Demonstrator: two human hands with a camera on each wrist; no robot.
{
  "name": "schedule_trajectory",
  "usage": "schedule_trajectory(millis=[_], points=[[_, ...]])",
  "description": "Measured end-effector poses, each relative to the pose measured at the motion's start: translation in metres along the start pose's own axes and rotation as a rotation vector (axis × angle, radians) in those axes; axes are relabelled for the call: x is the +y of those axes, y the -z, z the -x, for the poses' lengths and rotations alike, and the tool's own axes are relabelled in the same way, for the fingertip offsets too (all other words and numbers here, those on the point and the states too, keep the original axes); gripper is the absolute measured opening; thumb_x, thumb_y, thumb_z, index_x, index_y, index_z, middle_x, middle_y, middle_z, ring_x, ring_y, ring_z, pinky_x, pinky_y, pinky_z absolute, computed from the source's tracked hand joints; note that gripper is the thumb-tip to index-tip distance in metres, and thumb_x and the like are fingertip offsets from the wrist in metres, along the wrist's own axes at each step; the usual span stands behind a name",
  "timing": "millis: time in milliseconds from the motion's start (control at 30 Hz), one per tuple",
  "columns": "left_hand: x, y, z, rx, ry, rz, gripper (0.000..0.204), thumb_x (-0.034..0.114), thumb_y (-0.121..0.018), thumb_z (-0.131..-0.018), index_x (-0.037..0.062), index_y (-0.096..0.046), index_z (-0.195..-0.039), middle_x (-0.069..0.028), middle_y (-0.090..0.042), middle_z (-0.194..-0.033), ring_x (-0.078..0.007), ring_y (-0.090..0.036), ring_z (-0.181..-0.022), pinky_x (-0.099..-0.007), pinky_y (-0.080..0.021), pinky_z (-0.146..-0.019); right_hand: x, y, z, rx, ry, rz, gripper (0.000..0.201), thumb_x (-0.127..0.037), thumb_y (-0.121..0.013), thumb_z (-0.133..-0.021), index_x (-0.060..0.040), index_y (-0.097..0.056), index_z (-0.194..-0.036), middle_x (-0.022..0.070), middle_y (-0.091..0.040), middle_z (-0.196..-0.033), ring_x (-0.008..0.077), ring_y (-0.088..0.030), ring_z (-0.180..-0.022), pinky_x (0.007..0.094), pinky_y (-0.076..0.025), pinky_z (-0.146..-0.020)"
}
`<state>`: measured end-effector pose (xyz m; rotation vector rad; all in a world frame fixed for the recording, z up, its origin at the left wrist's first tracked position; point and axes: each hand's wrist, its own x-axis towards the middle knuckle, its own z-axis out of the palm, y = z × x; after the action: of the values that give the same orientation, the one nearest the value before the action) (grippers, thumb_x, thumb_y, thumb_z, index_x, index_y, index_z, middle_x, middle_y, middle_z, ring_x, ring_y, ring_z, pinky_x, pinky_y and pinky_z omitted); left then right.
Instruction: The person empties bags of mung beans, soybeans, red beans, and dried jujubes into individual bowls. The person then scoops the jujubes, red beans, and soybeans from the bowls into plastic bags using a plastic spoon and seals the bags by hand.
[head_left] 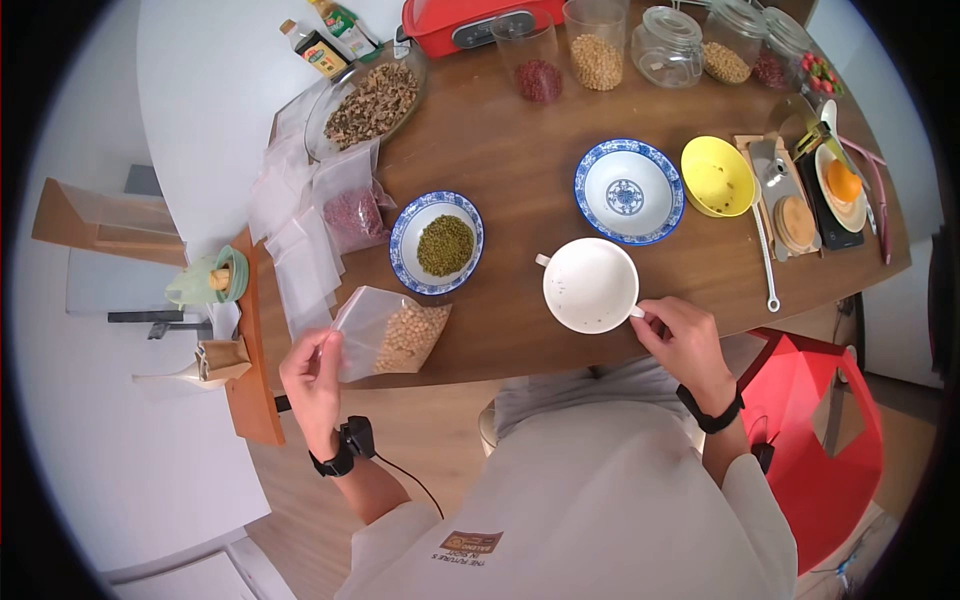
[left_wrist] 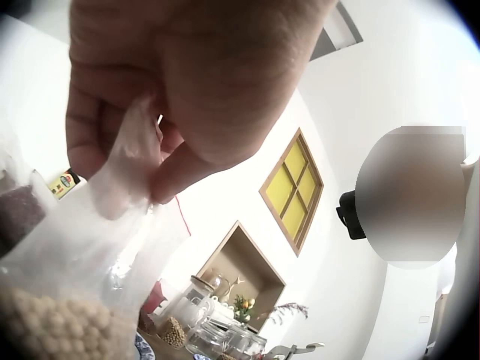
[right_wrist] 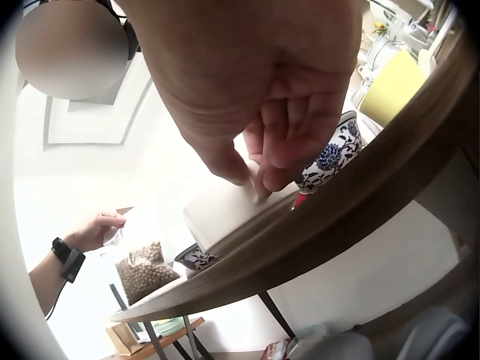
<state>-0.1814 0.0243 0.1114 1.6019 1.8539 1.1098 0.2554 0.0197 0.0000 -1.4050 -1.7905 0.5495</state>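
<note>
My left hand (head_left: 313, 378) pinches the top of a clear plastic bag (head_left: 362, 318), with pale round beans (head_left: 410, 335) gathered at its bottom near the table's front edge. In the left wrist view the bag's gathered top (left_wrist: 135, 161) sits between thumb and fingers. My right hand (head_left: 685, 340) pinches one handle of a white two-handled bowl (head_left: 590, 285), which has a few dark specks inside. Just beyond the bag, a blue-and-white bowl (head_left: 402, 262) holds green beans (head_left: 445, 246). A second blue-and-white bowl (head_left: 625, 190) stands behind the white one.
A yellow bowl (head_left: 712, 160) and a long-handled spoon (head_left: 768, 265) lie to the right. At the back left, a glass dish (head_left: 318, 135) holds brown dried pieces. Clear containers (head_left: 598, 50) line the back. A bag of reddish beans (head_left: 352, 215) and flat empty bags (head_left: 300, 265) lie left.
</note>
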Motion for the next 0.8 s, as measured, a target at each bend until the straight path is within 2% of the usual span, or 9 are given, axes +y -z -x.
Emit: schedule_trajectory(millis=[333, 400, 467, 533, 567, 600, 700, 733, 800], points=[[-0.003, -0.019, 0.035, 0.076, 0.166, 0.233, 0.018, 0.015, -0.065, -0.104, -0.001, -0.072, -0.101, 0.0012, -0.065, -0.077, -0.0057, -0.058, -0.063, -0.0214, -0.038, -0.057, -0.003, 0.023, 0.004, -0.012, -0.065, 0.102, 0.022, -0.004, -0.081, -0.085, -0.0034, -0.076, -0.107, 0.0059, -0.068, -0.075, 0.0151, -0.063, -0.059, 0.0291, -0.052, -0.054], [-0.005, -0.02, 0.04, 0.032, 0.211, 0.327, 0.014, 0.011, -0.065, -0.104, -0.0014, -0.07, -0.103, -0.0007, -0.067, -0.077, -0.0065, -0.06, -0.065, -0.0214, -0.043, -0.06, -0.015, 0.028, 0.004, 0.065, -0.167, 0.122, 0.025, -0.003, -0.08, -0.085, -0.0037, -0.076, -0.109, 0.0062, -0.069, -0.076, 0.0149, -0.063, -0.06, 0.0285, -0.052, -0.056], [-0.01, -0.02, 0.044, 0.008, 0.226, 0.374, 0.011, 0.009, -0.062, -0.105, -0.0009, -0.068, -0.103, -0.0014, -0.068, -0.08, -0.007, -0.062, -0.067, -0.0228, -0.047, -0.062, -0.03, 0.028, 0.007, 0.074, -0.126, 0.088, 0.023, -0.001, -0.079, -0.085, -0.0027, -0.077, -0.108, 0.0071, -0.07, -0.079, 0.0156, -0.065, -0.063, 0.0279, -0.052, -0.058], [-0.019, -0.023, 0.046, -0.057, 0.231, 0.531, 0.008, 0.006, -0.059, -0.105, 0.0002, -0.064, -0.103, -0.0018, -0.068, -0.083, -0.0074, -0.062, -0.069, -0.025, -0.051, -0.063, -0.04, 0.013, 0.013, 0.019, -0.064, -0.183, 0.015, 0.001, -0.075, -0.09, 0.0003, -0.077, -0.105, 0.0095, -0.074, -0.084, 0.0139, -0.069, -0.071, 0.027, -0.054, -0.062], [-0.022, -0.024, 0.047, -0.044, 0.236, 0.541, 0.008, 0.006, -0.059, -0.105, 0.0002, -0.064, -0.103, -0.0018, -0.068, -0.083, -0.0074, -0.062, -0.069, -0.025, -0.051, -0.063, -0.055, 0.009, 0.013, -0.13, -0.186, -0.408, 0.013, -0.001, -0.071, -0.095, 0.0003, -0.077, -0.106, 0.008, -0.075, -0.086, 0.0123, -0.07, -0.074, 0.0253, -0.055, -0.063], [-0.023, -0.024, 0.047, -0.072, 0.252, 0.586, 0.007, 0.005, -0.058, -0.105, 0.0008, -0.063, -0.102, -0.0018, -0.067, -0.085, -0.0073, -0.063, -0.071, -0.0252, -0.051, -0.064, -0.074, -0.002, 0.008, -0.206, -0.293, -0.6, 0.017, 0.005, -0.059, -0.098, 0.004, -0.075, -0.106, 0.0071, -0.072, -0.082, 0.0101, -0.063, -0.064, 0.0238, -0.049, -0.056], [-0.036, -0.03, 0.052, -0.093, 0.25, 0.644, 0.008, 0.008, -0.057, -0.106, 0.0013, -0.06, -0.101, -0.0029, -0.067, -0.085, -0.0084, -0.063, -0.07, -0.0255, -0.053, -0.064, -0.09, -0.04, -0.018, -0.57, -0.559, -0.998, 0.035, -0.014, -0.053, -0.108, 0.0035, -0.061, -0.137, 0.0139, -0.072, -0.119, 0.0133, -0.067, -0.085, 0.0259, -0.055, -0.066], [-0.039, -0.032, 0.053, -0.093, 0.233, 0.655, 0.012, 0.011, -0.057, -0.106, 0.0013, -0.059, -0.101, -0.004, -0.067, -0.083, -0.0096, -0.064, -0.068, -0.0256, -0.053, -0.063, -0.092, -0.055, -0.028, -0.575, -0.548, -0.994, 0.035, -0.014, -0.053, -0.108, 0.0035, -0.061, -0.137, 0.0139, -0.072, -0.119, 0.0133, -0.067, -0.085, 0.0259, -0.055, -0.066], [-0.036, -0.033, 0.057, -0.098, 0.218, 0.675, 0.012, 0.011, -0.056, -0.106, 0.0018, -0.059, -0.1, -0.0045, -0.068, -0.084, -0.0097, -0.064, -0.069, -0.0257, -0.054, -0.063, -0.092, -0.085, -0.043, -0.686, -0.713, -1.433, 0.047, -0.021, -0.056, -0.108, 0.0021, -0.05, -0.148, 0.014, -0.06, -0.144, 0.0162, -0.064, -0.108, 0.0301, -0.056, -0.087]])
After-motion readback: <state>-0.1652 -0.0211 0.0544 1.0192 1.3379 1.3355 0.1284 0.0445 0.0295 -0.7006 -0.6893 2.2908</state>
